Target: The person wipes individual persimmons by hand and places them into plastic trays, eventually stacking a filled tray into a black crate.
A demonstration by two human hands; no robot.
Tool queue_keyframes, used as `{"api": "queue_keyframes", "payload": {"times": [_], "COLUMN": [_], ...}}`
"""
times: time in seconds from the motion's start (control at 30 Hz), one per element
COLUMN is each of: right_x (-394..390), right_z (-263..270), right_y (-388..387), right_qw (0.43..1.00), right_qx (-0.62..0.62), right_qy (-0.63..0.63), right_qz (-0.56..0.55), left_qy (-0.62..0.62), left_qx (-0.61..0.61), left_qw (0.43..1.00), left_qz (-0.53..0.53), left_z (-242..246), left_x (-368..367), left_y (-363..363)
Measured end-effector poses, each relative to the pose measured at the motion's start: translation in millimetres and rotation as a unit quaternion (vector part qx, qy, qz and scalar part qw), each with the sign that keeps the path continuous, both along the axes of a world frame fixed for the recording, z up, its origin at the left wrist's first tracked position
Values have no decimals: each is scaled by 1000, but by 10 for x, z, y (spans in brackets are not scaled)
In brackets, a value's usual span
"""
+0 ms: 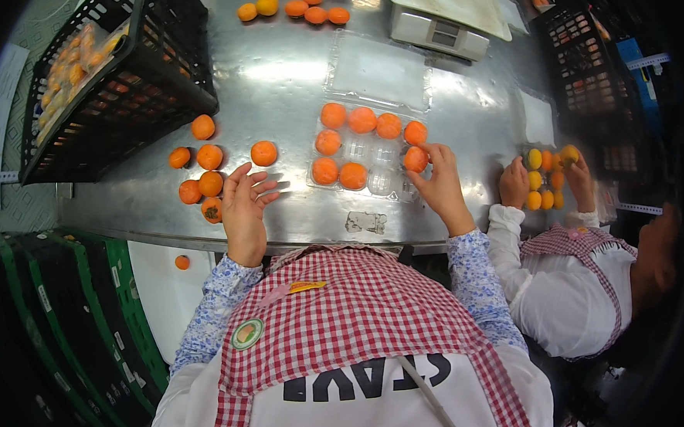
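A clear plastic clamshell tray (pixel 382 178) lies open before me, with several orange persimmons (pixel 362 120) seated in its cups. Bare cups show in its middle and along the near right side. My right hand (pixel 442 185) has thumb and fingers around a persimmon (pixel 415 160) at the tray's right column. Palm up and fingers spread, my left hand (pixel 245 210) holds nothing. Just beyond its fingertips sits a single persimmon (pixel 264 153). To its left lies a loose group of persimmons (pixel 209 157), one with its leafy calyx facing up.
A black plastic crate (pixel 186 65) of bagged fruit stands at the left. At the back are more persimmons (pixel 315 15) and a weighing scale (pixel 440 31). On the right, a co-worker's hands (pixel 514 182) fill another tray (pixel 540 171). A white bin (pixel 167 304) holds one fruit.
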State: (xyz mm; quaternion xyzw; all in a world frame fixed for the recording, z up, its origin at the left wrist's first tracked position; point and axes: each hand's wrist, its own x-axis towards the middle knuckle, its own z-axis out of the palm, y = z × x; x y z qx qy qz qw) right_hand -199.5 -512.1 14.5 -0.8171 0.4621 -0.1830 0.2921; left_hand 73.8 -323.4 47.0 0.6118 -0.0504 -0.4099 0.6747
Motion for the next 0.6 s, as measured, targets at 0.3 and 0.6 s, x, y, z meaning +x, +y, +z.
{"api": "queue_keyframes", "payload": {"times": [0.3,0.6], "right_x": [-40,37], "right_z": [24,122], "right_y": [-85,-144], "right_qw": [997,990], "right_qx": [10,-3], "right_qy": [58,97], "right_qz": [53,101], "left_qy": [48,31], "left_qx": [-8,-17], "left_qw": [998,993], "left_qz": [40,115], "left_z": [-115,-131], "left_x": [73,386], "left_y": [132,143]}}
